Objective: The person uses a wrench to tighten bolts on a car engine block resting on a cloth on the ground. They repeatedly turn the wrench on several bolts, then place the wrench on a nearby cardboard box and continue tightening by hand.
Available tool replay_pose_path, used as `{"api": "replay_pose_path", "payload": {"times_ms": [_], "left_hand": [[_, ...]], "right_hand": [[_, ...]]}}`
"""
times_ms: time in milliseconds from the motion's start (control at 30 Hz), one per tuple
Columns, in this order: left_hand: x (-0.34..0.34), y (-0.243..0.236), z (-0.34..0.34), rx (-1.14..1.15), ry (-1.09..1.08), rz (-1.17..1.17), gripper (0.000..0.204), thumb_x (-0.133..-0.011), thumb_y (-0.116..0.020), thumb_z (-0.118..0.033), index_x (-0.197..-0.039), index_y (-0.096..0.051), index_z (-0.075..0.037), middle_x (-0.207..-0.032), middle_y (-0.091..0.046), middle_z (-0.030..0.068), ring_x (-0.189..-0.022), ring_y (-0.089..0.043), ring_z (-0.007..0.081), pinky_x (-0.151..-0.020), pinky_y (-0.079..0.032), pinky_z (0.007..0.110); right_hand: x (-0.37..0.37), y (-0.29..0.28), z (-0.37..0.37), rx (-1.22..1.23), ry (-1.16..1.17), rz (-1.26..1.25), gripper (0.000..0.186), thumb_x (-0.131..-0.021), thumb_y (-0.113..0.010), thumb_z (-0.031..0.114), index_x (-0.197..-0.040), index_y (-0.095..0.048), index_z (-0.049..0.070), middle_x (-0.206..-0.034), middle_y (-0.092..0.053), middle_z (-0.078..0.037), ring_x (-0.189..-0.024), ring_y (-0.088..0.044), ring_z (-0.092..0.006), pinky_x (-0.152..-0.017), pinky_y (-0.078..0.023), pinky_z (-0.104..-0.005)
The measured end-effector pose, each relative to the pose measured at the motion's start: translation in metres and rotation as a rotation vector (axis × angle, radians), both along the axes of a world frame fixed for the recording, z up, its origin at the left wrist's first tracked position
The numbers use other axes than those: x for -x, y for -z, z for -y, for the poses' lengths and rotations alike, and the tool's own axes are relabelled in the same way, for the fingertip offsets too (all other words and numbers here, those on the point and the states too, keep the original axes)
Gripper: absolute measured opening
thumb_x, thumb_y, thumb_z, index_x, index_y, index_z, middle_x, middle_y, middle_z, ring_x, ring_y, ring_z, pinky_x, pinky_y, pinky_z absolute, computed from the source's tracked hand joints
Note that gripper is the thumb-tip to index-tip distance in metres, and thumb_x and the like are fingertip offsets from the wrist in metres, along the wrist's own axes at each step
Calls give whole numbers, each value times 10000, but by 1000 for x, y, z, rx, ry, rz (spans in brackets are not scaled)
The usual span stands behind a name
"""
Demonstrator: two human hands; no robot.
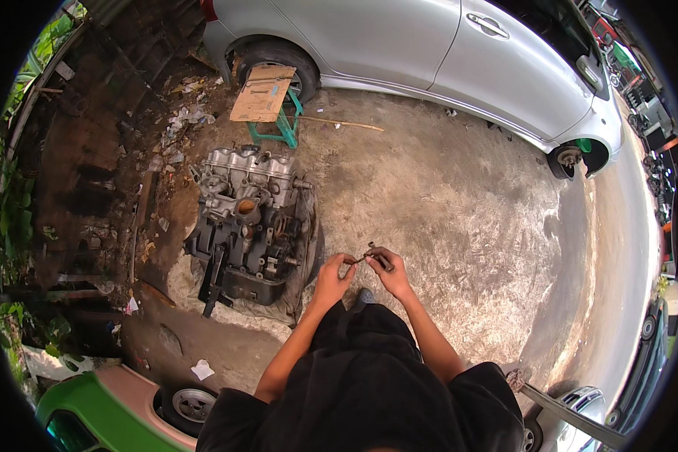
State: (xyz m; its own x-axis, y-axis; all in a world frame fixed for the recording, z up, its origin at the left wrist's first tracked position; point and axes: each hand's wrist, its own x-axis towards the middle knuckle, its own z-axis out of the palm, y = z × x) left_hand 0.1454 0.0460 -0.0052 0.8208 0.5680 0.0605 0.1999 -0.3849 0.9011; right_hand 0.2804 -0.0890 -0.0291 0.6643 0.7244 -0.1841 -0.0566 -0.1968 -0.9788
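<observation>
My left hand [332, 279] and my right hand [392, 276] meet in front of my body, both with fingers closed. Between their fingertips is a small, thin, dark metal piece [361, 260], too small to name. A little dark head [371, 245] juts up beyond the right fingers; whether it belongs to the same piece I cannot tell. Something dark also shows within the right hand's curled fingers. To the left of my hands a car engine [241, 226] rests on a dark cloth [309, 218] on the ground, its silvery upper part pointing away from me.
A green stool [286, 129] with a cardboard sheet [264, 92] and small tools on top stands beyond the engine. Across the far side is a silver car [399, 45], one wheel off. Litter lies at left. A green car [98, 403] is near left; a metal post [572, 418] near right.
</observation>
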Motion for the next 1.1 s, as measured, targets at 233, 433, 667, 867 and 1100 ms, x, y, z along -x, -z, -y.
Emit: {"api": "replay_pose_path", "payload": {"times_ms": [233, 433, 667, 867, 1100], "left_hand": [[-48, -1, -19, 228, -167, -44, 130, -936, -730, -83, -1013, -683, 10, -935, -729, 102, -865, -711, 193, -734, -546, 349], [-106, 18, -55, 382, -193, -57, 144, -956, -722, -118, -1032, -689, 0, -915, -727, 60, -845, -684, 118, -750, -536, 307], [-211, 31, -133, 542, -125, 16, 166, -984, -693, -136, -1059, -685, 12, -942, -730, 71, -917, -685, 143, -840, -525, 312], [-269, 14, -178, 672, -195, 121, 199, -999, -678, -157, -1098, -678, 16, -954, -736, 93, -946, -694, 173, -880, -517, 325], [-309, 19, -225, 874, -495, 144, 241, -1006, -673, -225, -1106, -673, -7, -1000, -733, 104, -979, -705, 209, -863, -532, 353]], "right_hand": [[-56, -5, -38, -19, -69, -15, 233, -997, -720, 191, -1112, -695, -10, -924, -679, -37, -786, -579, -93, -669, -476, -262], [-122, 2, -76, 67, -134, -66, 281, -975, -729, 220, -1140, -701, -5, -1031, -737, -118, -953, -670, -183, -879, -521, -332], [-211, -10, -136, 8, -111, -59, 239, -1017, -684, 217, -1132, -700, 8, -874, -672, -54, -760, -604, -112, -677, -495, -276], [-274, -12, -189, -79, -80, -183, 288, -1068, -608, 276, -1092, -698, 4, -792, -606, -16, -716, -562, -94, -651, -464, -265], [-338, 3, -262, -51, -200, -257, 312, -1075, -597, 293, -1092, -707, 2, -819, -633, -26, -741, -571, -90, -665, -460, -257]]}}
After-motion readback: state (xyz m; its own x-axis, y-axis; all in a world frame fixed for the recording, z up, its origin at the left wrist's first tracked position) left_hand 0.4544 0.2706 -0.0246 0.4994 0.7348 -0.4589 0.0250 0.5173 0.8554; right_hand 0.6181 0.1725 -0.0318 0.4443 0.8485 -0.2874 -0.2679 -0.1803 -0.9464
